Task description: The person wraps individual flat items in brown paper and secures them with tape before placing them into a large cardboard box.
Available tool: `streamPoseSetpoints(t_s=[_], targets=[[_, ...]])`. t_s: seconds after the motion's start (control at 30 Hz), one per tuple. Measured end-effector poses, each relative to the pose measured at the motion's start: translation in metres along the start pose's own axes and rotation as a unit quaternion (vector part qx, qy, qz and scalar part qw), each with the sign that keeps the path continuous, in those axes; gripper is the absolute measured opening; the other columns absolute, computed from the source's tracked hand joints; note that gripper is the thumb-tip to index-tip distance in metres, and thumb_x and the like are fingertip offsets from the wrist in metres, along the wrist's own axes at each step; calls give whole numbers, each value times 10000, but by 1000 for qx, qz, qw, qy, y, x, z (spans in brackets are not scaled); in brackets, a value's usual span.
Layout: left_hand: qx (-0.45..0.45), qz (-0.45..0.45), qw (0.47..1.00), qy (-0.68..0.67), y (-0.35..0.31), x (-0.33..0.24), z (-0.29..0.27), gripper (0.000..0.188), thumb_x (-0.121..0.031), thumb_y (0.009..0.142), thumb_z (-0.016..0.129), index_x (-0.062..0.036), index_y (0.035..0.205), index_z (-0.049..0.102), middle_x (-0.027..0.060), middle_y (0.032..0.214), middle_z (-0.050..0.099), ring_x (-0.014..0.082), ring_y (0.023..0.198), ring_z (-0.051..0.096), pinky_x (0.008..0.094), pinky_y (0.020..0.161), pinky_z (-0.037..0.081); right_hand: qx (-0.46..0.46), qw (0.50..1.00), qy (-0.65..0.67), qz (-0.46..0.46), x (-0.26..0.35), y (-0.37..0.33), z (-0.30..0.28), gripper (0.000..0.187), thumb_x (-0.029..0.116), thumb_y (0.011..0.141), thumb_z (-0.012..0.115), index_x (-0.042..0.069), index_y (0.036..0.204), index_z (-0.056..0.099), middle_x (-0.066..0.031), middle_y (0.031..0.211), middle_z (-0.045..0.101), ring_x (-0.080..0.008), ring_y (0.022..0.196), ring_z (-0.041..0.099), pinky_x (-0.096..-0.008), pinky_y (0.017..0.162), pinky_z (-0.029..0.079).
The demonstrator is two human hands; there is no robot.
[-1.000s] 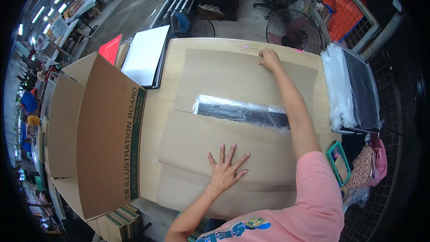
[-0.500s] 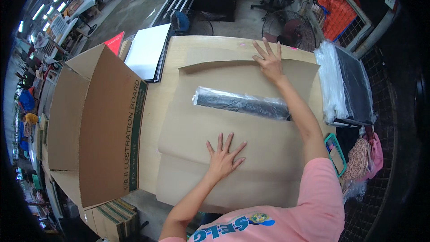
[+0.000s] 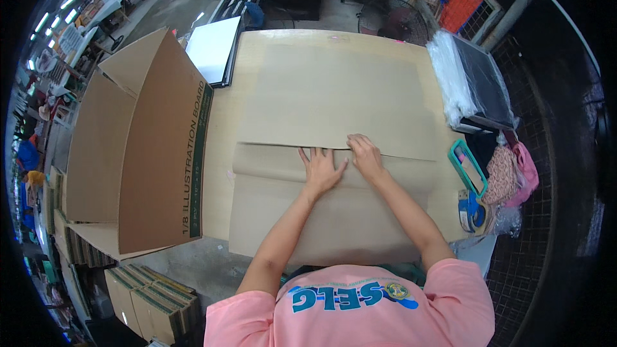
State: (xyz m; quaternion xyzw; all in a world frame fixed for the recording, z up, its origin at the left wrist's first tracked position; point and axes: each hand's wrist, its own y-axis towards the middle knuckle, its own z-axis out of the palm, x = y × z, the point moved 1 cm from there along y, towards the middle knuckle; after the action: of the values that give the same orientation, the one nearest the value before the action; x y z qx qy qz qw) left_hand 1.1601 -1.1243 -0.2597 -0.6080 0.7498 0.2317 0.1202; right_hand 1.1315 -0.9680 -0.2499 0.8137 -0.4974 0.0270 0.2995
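A large sheet of brown kraft paper lies over the table, its far part folded toward me so the loose edge runs crosswise in the middle. My right hand has its fingers closed at that edge, pinching the paper. Beside it, my left hand lies on the nearer layer with fingers apart, the tips meeting the folded edge; whether they reach under it I cannot tell. The plastic-wrapped dark bundle is out of sight.
A tall open cardboard box stands on the left, with a white board stack behind it. To the right are plastic-wrapped dark boards, a teal-edged tray, a blue tape dispenser and a pink cloth. The table shows around the paper.
The paper's far edge has come toward me, over where the wrapped bundle lay. My right hand moved nearer with it, and my left hand moved slightly away from me to meet that edge.
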Motion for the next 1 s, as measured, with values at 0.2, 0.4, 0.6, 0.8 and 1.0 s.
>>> streamPoseSetpoints(t_s=[0.2,0.4,0.6,0.8,1.0], targets=[[-15,-277,898,-342,30,43,24,501,-443,801,662,54,856,673,219,1026,617,349,1095,522,480,1098,214,-32,999,17,21,13,-9,2,265,-52,752,588,-4,1011,626,-129,1157,614,-330,1107,557,-394,901,492],[-155,-333,894,-256,38,51,52,556,-492,738,714,60,678,679,226,876,656,391,941,569,454,1025,325,-14,996,-87,-10,28,4,-13,329,91,757,686,40,1079,639,-102,1172,612,-304,1129,536,-404,917,476],[-157,-284,887,-327,32,42,45,587,-495,681,778,70,813,689,232,870,661,403,936,566,470,949,368,228,973,-17,13,0,33,-32,698,369,723,751,184,1342,487,-118,1398,446,-337,1263,425,-511,1012,383],[-217,-223,894,-321,26,31,33,418,-302,742,792,92,801,666,171,808,687,275,745,623,387,779,461,279,950,-128,-60,-9,69,-36,872,528,738,690,273,1472,292,-77,1535,252,-344,1405,239,-665,1050,237],[-200,-201,873,-398,25,12,25,384,-210,763,787,79,955,621,125,948,644,228,868,589,343,842,452,-45,928,-370,-20,-130,191,-88,414,226,853,570,132,1256,558,-101,1335,527,-294,1288,441,-613,1102,176]])
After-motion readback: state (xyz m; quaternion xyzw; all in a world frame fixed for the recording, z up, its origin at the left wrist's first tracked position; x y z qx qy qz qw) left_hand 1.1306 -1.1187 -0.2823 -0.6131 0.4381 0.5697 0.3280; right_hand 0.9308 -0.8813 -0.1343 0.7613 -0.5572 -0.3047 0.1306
